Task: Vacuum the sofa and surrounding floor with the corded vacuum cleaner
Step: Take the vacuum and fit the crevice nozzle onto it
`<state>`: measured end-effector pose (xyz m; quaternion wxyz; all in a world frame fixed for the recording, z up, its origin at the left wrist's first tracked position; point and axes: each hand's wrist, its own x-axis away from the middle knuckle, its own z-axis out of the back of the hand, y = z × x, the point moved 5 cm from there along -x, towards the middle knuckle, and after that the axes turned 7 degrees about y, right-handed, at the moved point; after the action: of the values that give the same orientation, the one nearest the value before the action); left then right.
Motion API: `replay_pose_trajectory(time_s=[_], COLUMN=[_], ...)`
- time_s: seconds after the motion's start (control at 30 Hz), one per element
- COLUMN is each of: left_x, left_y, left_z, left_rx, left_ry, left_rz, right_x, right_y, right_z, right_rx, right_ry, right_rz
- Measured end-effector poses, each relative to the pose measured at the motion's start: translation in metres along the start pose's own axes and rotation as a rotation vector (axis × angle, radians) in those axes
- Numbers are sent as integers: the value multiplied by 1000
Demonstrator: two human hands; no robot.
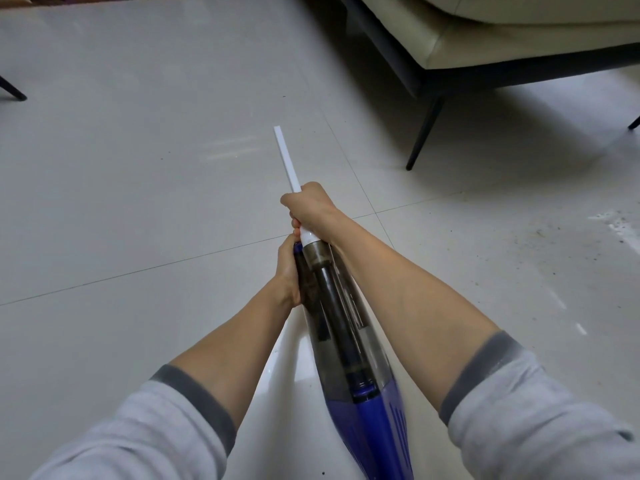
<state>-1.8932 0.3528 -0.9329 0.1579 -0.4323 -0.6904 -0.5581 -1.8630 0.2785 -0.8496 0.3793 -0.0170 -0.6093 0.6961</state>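
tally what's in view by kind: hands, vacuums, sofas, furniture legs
hands: 2, left hand and right hand, both gripping the vacuum
vacuums: 1, vacuum
sofas: 1, sofa
furniture legs: 3
total: 7

Open tiled floor (145, 188) extends ahead and to the left. The sofa (519, 36) blocks the upper right; its thin black leg (424, 133) leaves passable space beneath the frame.
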Motion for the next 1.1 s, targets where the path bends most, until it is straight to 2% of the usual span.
replay_pose_trajectory(time_s=[0.37, 0.5, 0.57, 0.67, 0.8, 0.93, 1.1], left_x=[1, -4, -10, -17, -24, -28, -49], left_y=[-2, 1, 1, -1, -8, -10, 1], left_z=[-4, -5, 0, 14, 32, 33, 26], left_rx=[-35, -77, -86, -124, -157, -192, -273], left_ry=[60, 105, 161, 328, 496, 521, 454], left_rz=[20, 18, 10, -17, -22, 6, 10], right_x=[0, 9, 17, 29, 33, 21, -7], right_y=[1, 9, 26, 59, 97, 115, 128], right_z=[13, 38, 51, 67, 68, 64, 64], right_rx=[-15, -5, 95, 185, 241, 253, 214], right_ry=[14, -47, -13, 84, -5, 14, 157], right_rz=[-4, 114, 187, 237, 133, 135, 168])
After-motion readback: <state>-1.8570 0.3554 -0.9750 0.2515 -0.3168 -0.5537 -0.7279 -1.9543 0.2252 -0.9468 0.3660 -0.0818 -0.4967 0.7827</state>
